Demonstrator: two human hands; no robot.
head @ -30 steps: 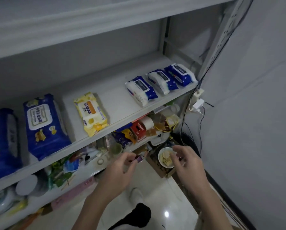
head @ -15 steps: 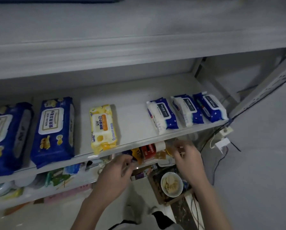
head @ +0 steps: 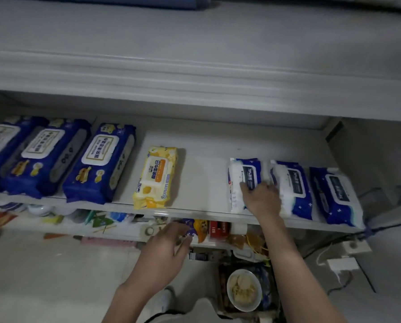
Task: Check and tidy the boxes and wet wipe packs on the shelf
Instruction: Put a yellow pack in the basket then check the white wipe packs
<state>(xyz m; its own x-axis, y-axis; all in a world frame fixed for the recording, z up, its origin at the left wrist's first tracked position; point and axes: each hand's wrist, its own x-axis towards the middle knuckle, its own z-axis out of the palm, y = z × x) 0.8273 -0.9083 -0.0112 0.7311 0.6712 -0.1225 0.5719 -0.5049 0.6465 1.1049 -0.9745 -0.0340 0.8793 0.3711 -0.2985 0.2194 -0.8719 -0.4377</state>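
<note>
On the middle shelf (head: 202, 183) lie three large dark-blue wipe packs (head: 99, 164) at the left and a yellow lemon pack (head: 155, 178) in the middle. Three smaller blue-and-white packs sit at the right. My right hand (head: 262, 197) grips the leftmost of these (head: 236, 180), fingers over its label. The other two, the middle pack (head: 292, 187) and the right pack (head: 337, 197), lie beside it. My left hand (head: 164, 252) is lower, fingers apart, its tips against a purple-and-yellow packet (head: 195, 226) on the shelf below.
The lower shelf is crowded with a red box (head: 219, 229), bags and tape. A bowl of food (head: 243, 290) stands in a box on the floor. A power strip and charger (head: 341, 264) with cables hang at the right. An upper shelf edge (head: 195, 73) overhangs.
The view has risen and swung left. My right hand has gone up from below the shelf onto the leftmost small blue-and-white pack. My left hand has stayed by the lower shelf.
</note>
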